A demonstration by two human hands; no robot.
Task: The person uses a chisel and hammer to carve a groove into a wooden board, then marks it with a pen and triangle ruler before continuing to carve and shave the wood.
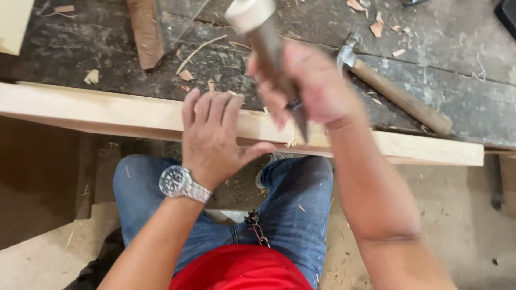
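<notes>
your right hand [314, 88] is clenched around a chisel [271, 51], its blade tip down on the pale wooden plank [107, 110] at the bench edge; your left hand [212, 137] lies flat and released on that plank just beside the blade. a hammer [395, 91] rests on the workbench [457, 59] nearby.

Dark workbench [457, 48] bears plank [107, 110], hammer [398, 94], chips [376, 27].

The right hand [312, 86] grips a wooden-handled chisel [271, 48], its blade tip meeting the pale wooden plank [107, 110] just beside the left hand [212, 137], whose fingers [215, 107] lie flat on it. A claw hammer [395, 91] lies beyond the right knuckles.
</notes>
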